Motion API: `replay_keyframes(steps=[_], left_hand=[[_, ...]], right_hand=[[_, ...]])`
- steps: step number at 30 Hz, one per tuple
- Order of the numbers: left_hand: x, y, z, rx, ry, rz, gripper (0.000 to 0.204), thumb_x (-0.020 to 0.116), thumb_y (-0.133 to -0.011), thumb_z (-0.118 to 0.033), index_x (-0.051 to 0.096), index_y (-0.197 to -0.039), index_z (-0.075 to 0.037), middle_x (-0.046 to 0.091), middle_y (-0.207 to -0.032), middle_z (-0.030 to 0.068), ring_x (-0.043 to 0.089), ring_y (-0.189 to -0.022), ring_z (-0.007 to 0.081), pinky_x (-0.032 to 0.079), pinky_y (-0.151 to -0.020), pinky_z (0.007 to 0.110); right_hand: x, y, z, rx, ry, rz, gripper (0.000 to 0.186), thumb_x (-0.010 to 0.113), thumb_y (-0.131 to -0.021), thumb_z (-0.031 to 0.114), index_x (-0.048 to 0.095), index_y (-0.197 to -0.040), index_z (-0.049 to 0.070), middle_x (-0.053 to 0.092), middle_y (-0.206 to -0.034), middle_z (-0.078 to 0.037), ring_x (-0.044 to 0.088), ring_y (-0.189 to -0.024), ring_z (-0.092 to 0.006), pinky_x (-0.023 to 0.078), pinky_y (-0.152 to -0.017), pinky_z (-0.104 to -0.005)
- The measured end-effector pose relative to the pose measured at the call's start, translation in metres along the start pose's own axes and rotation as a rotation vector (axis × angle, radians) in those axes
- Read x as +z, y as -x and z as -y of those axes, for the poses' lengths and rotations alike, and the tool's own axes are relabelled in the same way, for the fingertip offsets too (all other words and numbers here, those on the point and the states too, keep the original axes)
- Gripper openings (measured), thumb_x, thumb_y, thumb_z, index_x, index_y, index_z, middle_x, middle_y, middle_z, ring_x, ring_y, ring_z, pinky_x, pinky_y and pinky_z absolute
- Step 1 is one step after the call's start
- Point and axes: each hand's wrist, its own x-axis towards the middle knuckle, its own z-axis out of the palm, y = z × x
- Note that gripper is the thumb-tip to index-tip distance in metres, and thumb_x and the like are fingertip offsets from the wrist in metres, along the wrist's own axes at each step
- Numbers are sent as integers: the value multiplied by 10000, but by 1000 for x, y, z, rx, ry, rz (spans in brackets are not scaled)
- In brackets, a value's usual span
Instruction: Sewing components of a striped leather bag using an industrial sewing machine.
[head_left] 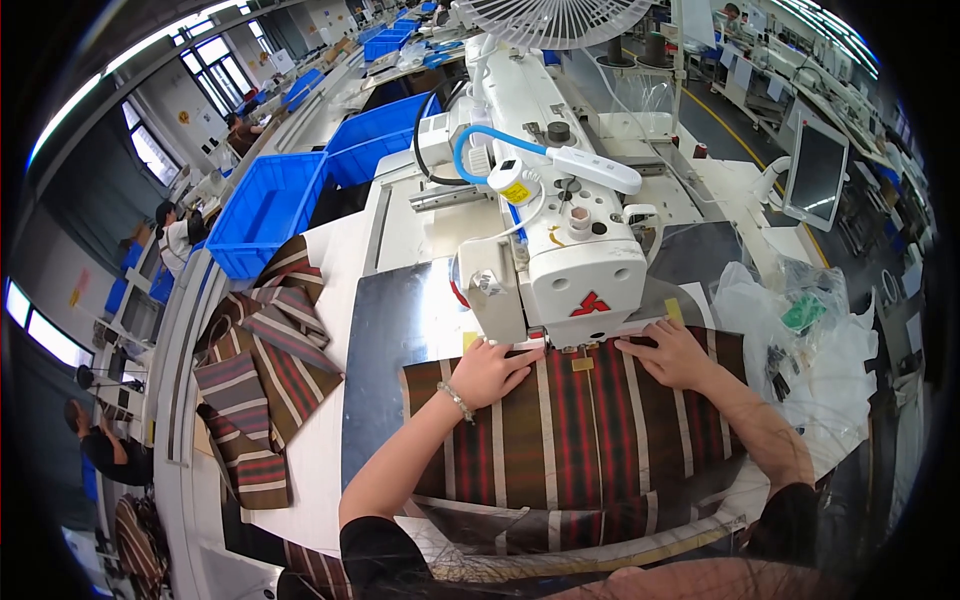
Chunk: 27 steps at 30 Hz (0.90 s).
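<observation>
A brown, red and cream striped fabric piece lies spread under the head of a white industrial sewing machine. My left hand rests on its far edge, left of the needle area, fingers stretched toward the machine; a beaded bracelet is on that wrist. Right of the needle area, my right hand presses flat near the same edge with its fingers apart. Between the hands, a small brass-coloured plate sits at the fabric edge below the head. The needle itself cannot be made out.
More striped fabric pieces are heaped on the left of the table. Blue bins stand behind them. On the right are a crumpled clear plastic bag and a screen on an arm. A fan is overhead; other people work at far left.
</observation>
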Motion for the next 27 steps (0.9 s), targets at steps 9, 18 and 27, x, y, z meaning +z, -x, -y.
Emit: replay_keyframes(steps=[9, 18, 27], left_hand=[[0, -6, 9, 57, 25, 3, 349, 588, -851, -212, 616, -1194, -272, 624, -826, 63, 628, -696, 247, 519, -609, 357], [2, -6, 13, 83, 52, -39, 334, 594, -853, -210, 626, -1180, -266, 638, -852, 68, 633, -695, 247, 521, -584, 354], [-1, -6, 11, 40, 52, 18, 352, 593, -856, -206, 615, -1203, -263, 647, -833, 60, 627, -669, 246, 508, -563, 349]], right_hand=[[11, 2, -27, 36, -169, 97, 584, 572, -746, 38, 576, -1246, 339, 575, -869, -93, 583, -809, -295, 494, -781, -403], [7, -5, -26, 71, -263, 79, 455, 606, -746, 105, 648, -1157, 297, 586, -754, -81, 586, -703, -289, 495, -687, -390], [8, -9, -29, 62, -340, 36, 419, 591, -739, 84, 677, -1107, 266, 632, -781, -69, 603, -707, -284, 488, -633, -391]])
